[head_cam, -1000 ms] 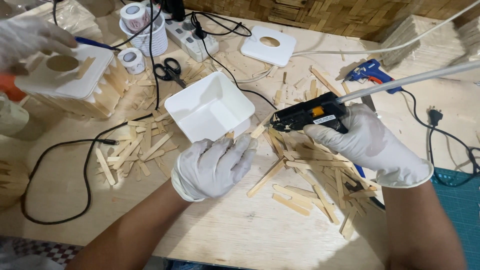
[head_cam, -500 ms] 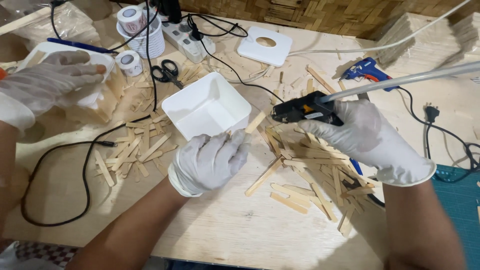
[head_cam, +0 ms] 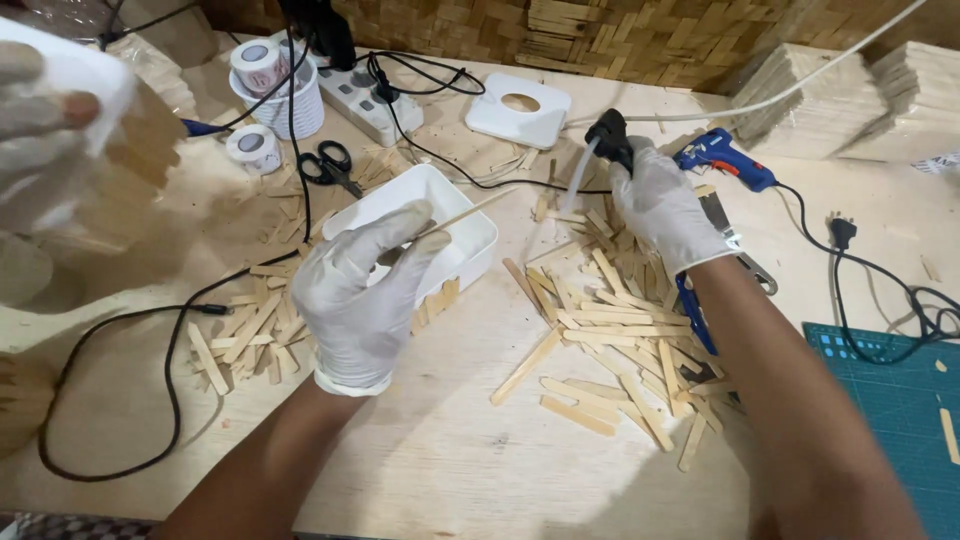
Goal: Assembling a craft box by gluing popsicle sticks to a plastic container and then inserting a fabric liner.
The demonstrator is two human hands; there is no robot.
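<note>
My left hand (head_cam: pixel 362 292), in a white glove, pinches a thin wooden stick (head_cam: pixel 470 212) over a white square box (head_cam: pixel 470 262). The stick points up and to the right across the box. My right hand (head_cam: pixel 660 212), also gloved, grips a black glue gun (head_cam: pixel 608 133) farther back, its nozzle pointing down toward the table. A pile of flat wooden sticks (head_cam: pixel 610 320) lies under and in front of my right hand.
Another person's gloved hand (head_cam: pixel 40 120) holds a white piece at far left. A blue glue gun (head_cam: pixel 722 158), scissors (head_cam: pixel 330 165), tape rolls (head_cam: pixel 250 148), a power strip (head_cam: pixel 365 100), a white square lid (head_cam: pixel 520 108), black cables and a green cutting mat (head_cam: pixel 890 410) surround the work.
My right hand has carried the black glue gun away from the box toward the back of the table. My left hand now holds a stick over the box.
</note>
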